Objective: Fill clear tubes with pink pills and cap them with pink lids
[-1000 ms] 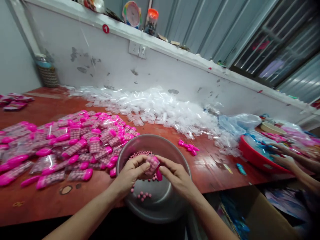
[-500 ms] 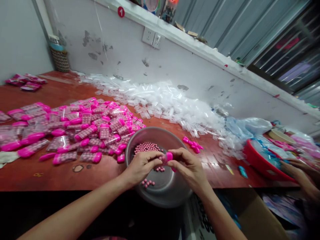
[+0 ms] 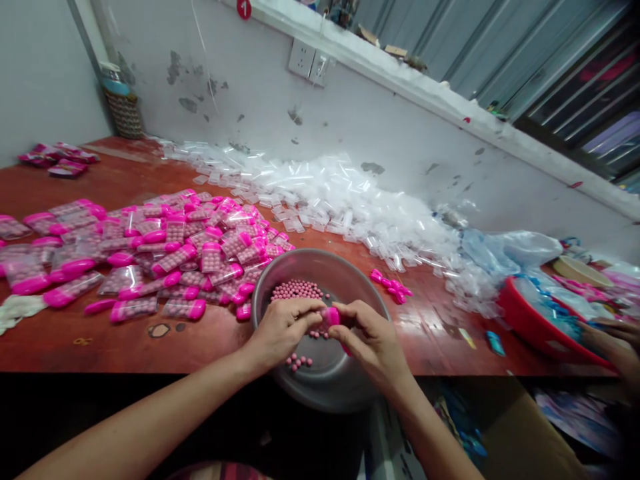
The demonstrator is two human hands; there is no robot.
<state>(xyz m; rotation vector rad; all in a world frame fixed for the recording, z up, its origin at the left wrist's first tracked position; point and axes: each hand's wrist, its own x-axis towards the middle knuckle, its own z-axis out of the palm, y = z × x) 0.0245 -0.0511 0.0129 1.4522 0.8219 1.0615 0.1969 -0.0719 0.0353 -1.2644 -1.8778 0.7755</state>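
Over a grey metal bowl [image 3: 345, 393] my two hands meet at a small clear case with a pink cap [image 3: 332, 316]. My left hand [image 3: 283, 333] pinches the clear end. The fingers of my right hand [image 3: 373, 340] are closed around the pink end, and another bit of pink shows beneath them. Whether the cap is fully seated is hidden by my fingers. Inside the bowl lie pink beads [image 3: 297, 289], mostly heaped at the far left, with a few loose ones nearer me.
Left of the bowl is a pile of pink-capped cases [image 3: 175, 257] filled with beads. Clear empty cases [image 3: 325, 193] are heaped along the wall. Several pink caps [image 3: 391, 285] lie right of the bowl. A co-worker's hands [image 3: 613, 340] are at a red basin [image 3: 540, 333].
The view has shifted slightly. Both my hands stay together over the bowl, still holding the case; the pink cap sits a little closer to my left fingers.
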